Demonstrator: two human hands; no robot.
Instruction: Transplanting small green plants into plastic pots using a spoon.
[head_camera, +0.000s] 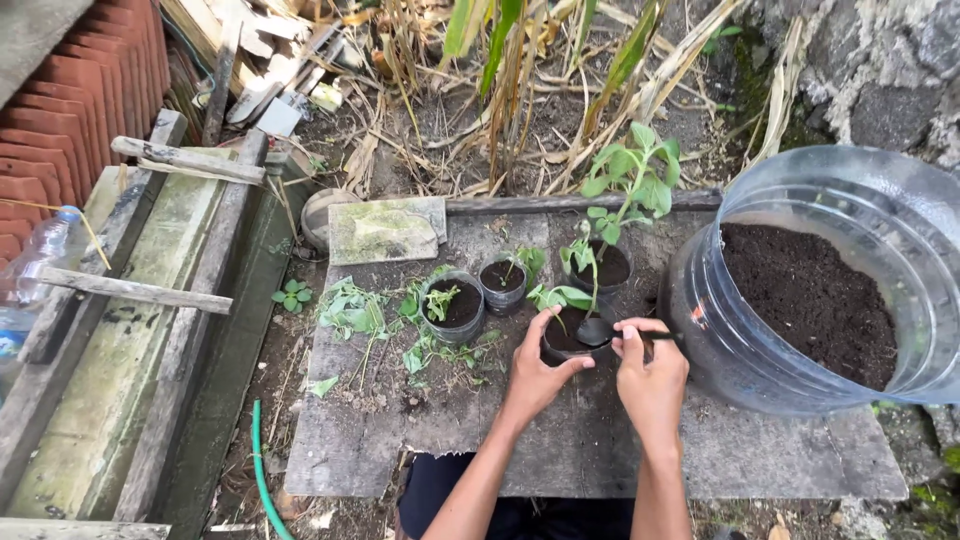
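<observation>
Crowding pot (566, 345), hands (537, 375) (652, 378) near tub (720, 330).

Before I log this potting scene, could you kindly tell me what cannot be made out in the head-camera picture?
- Head view: the wall of the small black pot is mostly hidden by the left hand.
- The spoon handle is covered by the right hand; its load is too small to tell.
- The big clear tub of soil is cut off by the right edge.
- The plastic bottle is cut off by the left edge.
</observation>
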